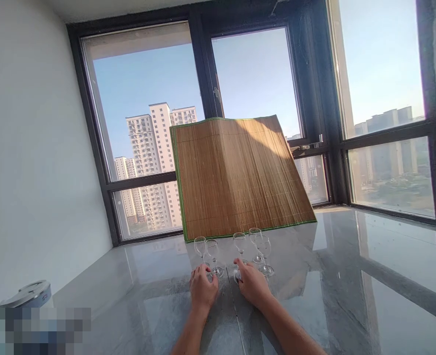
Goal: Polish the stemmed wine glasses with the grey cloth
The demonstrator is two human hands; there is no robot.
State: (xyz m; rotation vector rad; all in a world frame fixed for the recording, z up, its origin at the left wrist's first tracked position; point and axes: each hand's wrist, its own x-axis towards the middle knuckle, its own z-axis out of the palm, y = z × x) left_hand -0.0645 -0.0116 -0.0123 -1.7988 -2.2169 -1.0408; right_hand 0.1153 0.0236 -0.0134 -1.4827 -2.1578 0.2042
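Several clear stemmed glasses stand upright in two groups on the grey glossy surface. On the left, my left hand (203,288) has its fingers curled at the foot of a stemmed glass (200,245), partly hiding the base. A second glass (212,250) stands just right of it. My right hand (252,283) is bent round a clear glass piece, with the rest of it hidden by the fingers. Beyond that hand rises another glass (239,241). Two more, a rear glass (255,237) and a nearer glass (264,246), stand close together at its right.
A folded bamboo mat (240,177) with green edging stands behind the glasses, leaning toward the dark-framed window (197,59). A lidded container (27,293) sits at the lower left, beside a blurred patch. The white wall (29,148) bounds the left side.
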